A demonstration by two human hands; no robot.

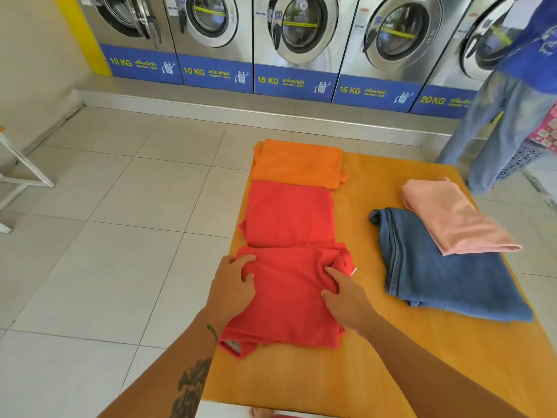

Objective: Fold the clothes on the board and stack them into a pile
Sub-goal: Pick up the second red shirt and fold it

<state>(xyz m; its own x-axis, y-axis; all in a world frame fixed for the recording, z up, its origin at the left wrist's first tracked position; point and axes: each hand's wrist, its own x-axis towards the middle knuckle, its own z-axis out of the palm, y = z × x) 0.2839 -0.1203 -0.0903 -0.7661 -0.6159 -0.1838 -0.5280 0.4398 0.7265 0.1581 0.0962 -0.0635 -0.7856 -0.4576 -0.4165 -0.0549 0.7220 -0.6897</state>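
Observation:
A folded red shirt (289, 300) lies at the near left of the yellow wooden board (376, 366). My left hand (233, 285) grips its left edge, fingers curled into the cloth. My right hand (343, 294) pinches bunched fabric near its right edge. Beyond it lies a second folded red garment (291, 214), and past that a folded orange one (298, 164). On the board's right side, folded blue jeans (446, 276) lie flat with a folded pink garment (455, 218) resting on their far end.
A row of front-loading washing machines (298, 40) lines the far wall on a raised step. Another person in jeans (500, 128) stands at the board's far right corner. A white metal frame (21, 170) stands on the tiled floor at left.

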